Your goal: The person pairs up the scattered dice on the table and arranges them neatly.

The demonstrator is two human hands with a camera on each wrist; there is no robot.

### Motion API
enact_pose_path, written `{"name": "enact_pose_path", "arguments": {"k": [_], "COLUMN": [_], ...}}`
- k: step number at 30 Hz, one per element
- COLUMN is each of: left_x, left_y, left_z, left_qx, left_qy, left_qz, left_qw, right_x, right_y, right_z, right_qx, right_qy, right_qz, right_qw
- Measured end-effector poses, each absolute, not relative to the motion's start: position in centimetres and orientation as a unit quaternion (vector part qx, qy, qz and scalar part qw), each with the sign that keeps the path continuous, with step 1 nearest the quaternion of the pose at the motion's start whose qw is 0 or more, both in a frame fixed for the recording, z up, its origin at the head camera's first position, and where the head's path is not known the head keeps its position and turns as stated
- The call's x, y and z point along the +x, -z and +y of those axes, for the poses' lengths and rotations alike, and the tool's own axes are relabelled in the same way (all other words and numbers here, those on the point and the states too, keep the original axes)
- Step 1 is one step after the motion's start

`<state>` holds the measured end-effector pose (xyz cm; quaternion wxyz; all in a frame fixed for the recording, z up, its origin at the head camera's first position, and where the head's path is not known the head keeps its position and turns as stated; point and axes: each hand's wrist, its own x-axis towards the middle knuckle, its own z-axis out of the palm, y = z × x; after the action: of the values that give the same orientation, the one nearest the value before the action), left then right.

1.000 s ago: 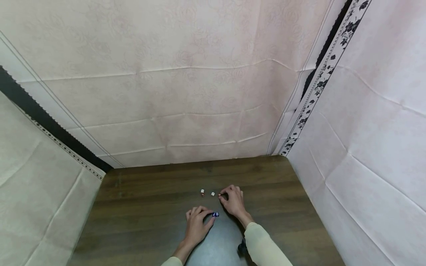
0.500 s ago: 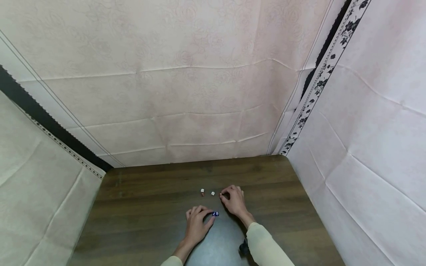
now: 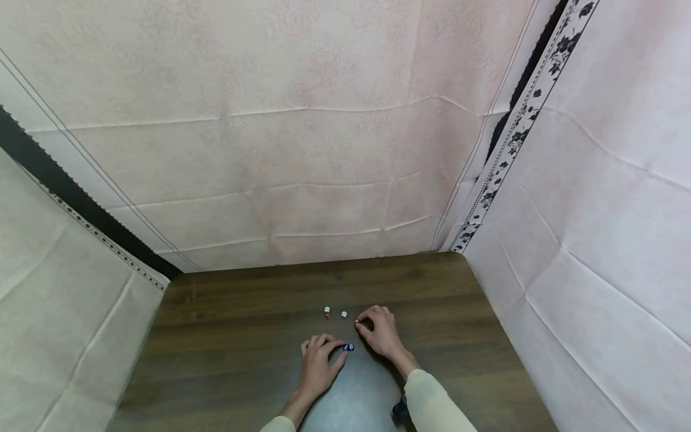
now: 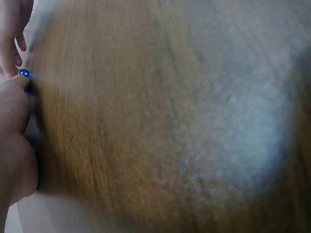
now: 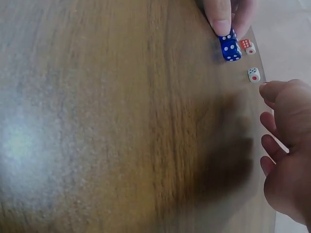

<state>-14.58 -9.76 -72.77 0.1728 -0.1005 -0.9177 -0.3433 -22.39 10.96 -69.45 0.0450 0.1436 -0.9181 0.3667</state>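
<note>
My left hand [image 3: 320, 363] pinches a pair of blue dice [image 5: 230, 47] with white pips between thumb and finger, low over the wooden table [image 3: 243, 360]. In the left wrist view only one blue die [image 4: 24, 73] shows, at the fingertips. Farther forward and to the right, my right hand [image 3: 382, 333] pinches a small red die [image 3: 356, 321]; the fingers hide it in the right wrist view. Just left of that hand lies a single white die [image 3: 344, 314]. Left of this, a red die [image 5: 245, 43] and a white die [image 5: 250, 49] sit against each other.
Pale patterned cloth [image 3: 324, 150] hangs behind the table's far edge, and more cloth [image 3: 604, 240] hangs along the right side. Beside the right sleeve [image 3: 434, 399] is a small black object [image 3: 400, 410].
My right hand has drawn slightly back toward me with the red die in its fingertips. The left hand and the blue dice have stayed in place.
</note>
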Motion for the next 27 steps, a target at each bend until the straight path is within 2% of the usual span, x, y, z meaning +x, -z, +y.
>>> {"name": "enact_pose_path", "arguments": {"k": [10,27], "left_x": [-14.6,-14.6], "left_y": [72.9,72.9], "left_z": [-9.8,-9.8], "left_qx": [-0.107,-0.113], "left_qy": [0.34,0.332], "left_qz": [-0.916,-0.916], "left_qw": [0.184,0.196], "right_x": [-21.4,-21.0], "right_y": [69.1,69.3], "right_z": [10.6,10.2], "right_qx": [0.194,0.22], "right_qy": [-0.345,-0.32], "right_qz": [-0.918,-0.921], "right_qw": [0.021,0.021]}}
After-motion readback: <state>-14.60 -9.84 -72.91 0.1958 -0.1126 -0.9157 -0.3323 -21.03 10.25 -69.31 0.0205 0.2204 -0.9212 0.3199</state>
